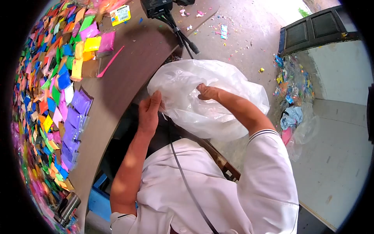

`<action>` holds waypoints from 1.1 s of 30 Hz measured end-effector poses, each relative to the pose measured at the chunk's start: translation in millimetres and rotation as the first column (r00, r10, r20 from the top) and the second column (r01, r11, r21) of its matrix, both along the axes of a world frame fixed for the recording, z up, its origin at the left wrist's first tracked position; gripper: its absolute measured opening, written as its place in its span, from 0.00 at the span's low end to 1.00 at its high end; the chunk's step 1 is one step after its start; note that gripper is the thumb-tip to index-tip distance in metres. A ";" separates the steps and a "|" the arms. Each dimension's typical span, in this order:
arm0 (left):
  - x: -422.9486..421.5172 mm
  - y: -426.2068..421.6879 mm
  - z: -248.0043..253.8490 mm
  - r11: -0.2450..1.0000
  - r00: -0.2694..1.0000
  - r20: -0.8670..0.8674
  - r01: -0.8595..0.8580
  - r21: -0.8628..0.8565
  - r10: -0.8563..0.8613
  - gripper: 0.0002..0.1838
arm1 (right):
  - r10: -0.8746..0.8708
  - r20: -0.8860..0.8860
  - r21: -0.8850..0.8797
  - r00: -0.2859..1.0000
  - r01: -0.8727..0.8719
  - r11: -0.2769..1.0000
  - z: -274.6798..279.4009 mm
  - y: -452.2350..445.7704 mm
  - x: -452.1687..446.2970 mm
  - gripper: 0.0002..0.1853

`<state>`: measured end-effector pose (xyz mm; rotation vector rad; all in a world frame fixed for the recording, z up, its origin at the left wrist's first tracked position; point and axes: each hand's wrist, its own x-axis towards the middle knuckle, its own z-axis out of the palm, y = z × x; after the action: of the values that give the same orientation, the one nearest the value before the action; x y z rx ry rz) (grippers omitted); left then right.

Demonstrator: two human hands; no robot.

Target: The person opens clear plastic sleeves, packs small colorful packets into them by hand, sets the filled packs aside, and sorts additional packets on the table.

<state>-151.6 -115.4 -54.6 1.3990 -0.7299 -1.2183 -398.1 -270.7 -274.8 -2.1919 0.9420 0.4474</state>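
A large, thin, whitish see-through plastic bag (230, 117) is spread out in front of my body, beyond the table's edge. My left hand (149, 111) pinches its left side between thumb and fingers. Over the middle of the bag, my right hand (207, 93) has its fingers closed on a fold of the plastic; the fingertips are partly hidden. Whatever lies inside the bag cannot be made out.
On the left, the brown table (128, 74) bears a heap of small colourful packets (58, 85), a pink stick (111, 61) and a metal flask (68, 208). Black cables (179, 33) hang near the table's edge. Plastic litter (292, 85) lies along the right wall.
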 end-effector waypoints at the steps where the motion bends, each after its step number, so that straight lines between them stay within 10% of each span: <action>1: 1.7 1.2 -2.7 1.000 1.000 -0.016 0.002 -0.001 -0.002 0.25 | -0.027 -0.048 0.103 0.998 0.032 0.994 -7.5 3.0 6.1 0.32; 6: 8.8 5.8 -2.5 0.997 0.999 -0.016 -0.044 0.056 0.045 0.25 | 0.209 0.109 0.052 0.972 -0.215 0.975 -25.1 24.3 22.6 0.34; 9: 12.3 6.6 10.6 0.997 0.999 0.032 -0.025 0.067 0.023 0.24 | 0.386 -0.388 0.160 0.837 -0.351 0.922 18.2 27.4 32.5 0.22; 15: 27.6 19.5 4.5 0.998 0.991 0.128 0.050 -0.028 -0.046 0.23 | 0.525 -0.538 0.310 0.659 -0.424 0.851 -27.5 15.7 -13.9 0.32; 24: 24.2 19.6 2.9 1.000 0.998 0.056 0.017 -0.006 -0.017 0.25 | -0.125 -0.011 0.275 0.992 0.123 0.954 -11.7 26.2 2.7 0.39; 33: 24.3 19.1 14.2 0.998 0.992 0.129 -0.012 0.060 0.004 0.26 | 0.466 0.172 0.210 0.868 -0.494 0.843 -62.4 59.0 17.3 0.10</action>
<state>-127.4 -96.2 -40.5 1.5405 -0.7812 -1.1603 -380.8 -211.8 -337.2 -2.1784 0.2385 0.6278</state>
